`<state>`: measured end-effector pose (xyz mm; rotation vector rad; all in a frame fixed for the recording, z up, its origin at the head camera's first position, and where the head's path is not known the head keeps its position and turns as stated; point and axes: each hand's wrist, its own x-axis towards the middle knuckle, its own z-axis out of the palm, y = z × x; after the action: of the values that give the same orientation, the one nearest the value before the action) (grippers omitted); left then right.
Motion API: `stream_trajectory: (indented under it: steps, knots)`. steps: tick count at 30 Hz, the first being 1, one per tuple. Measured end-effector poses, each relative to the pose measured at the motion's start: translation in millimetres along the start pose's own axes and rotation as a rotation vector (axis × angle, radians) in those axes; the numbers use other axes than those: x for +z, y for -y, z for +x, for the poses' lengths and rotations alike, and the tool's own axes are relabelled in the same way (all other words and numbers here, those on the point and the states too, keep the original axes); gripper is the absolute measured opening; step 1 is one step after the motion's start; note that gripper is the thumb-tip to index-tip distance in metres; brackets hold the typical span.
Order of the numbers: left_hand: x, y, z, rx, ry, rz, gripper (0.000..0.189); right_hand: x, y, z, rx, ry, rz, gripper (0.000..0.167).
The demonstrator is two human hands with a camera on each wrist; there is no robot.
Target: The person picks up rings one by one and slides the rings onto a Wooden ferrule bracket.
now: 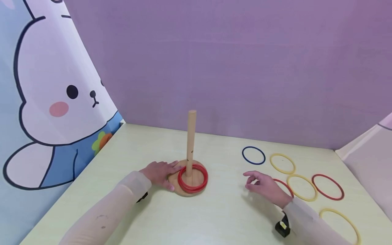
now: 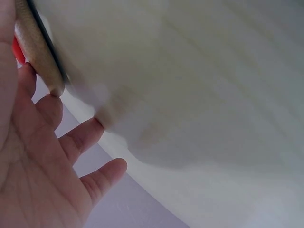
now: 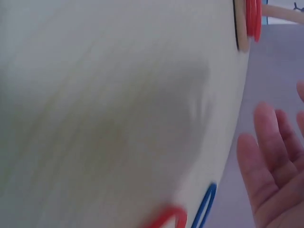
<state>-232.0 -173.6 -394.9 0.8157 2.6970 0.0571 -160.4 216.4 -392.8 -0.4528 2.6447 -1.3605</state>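
My left hand rests at the left edge of a round wooden base, fingers spread, fingertips on it. In the left wrist view, fingertips touch the edge of the base. An upright wooden peg rises from the base. Red rings lie stacked around the foot of the peg. My right hand holds nothing and hovers over the table to the right, fingers loosely bent. It partly covers a red ring on the table.
A blue ring and a yellow ring lie at the back right. Another yellow ring and a red ring are nearer, with one more yellow ring by the right sleeve. A purple panel stands behind the table.
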Motion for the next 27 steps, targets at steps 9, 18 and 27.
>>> stream_trajectory:
  steps: [9,18,27]
  knots:
    - [-2.4,-1.4,-1.2,-0.003,0.01,-0.019,0.092,-34.6,-17.4,-29.4,0.08,-0.037,-0.039,0.038]
    - [-3.1,-1.7,-1.3,-0.008,0.02,-0.021,0.092,-63.6,-31.9,-57.3,0.111,-0.062,-0.211,0.034]
    - [-2.3,-1.8,-2.0,-0.007,0.023,-0.035,0.091,-76.0,-59.6,-74.4,-0.118,-0.027,-0.312,0.022]
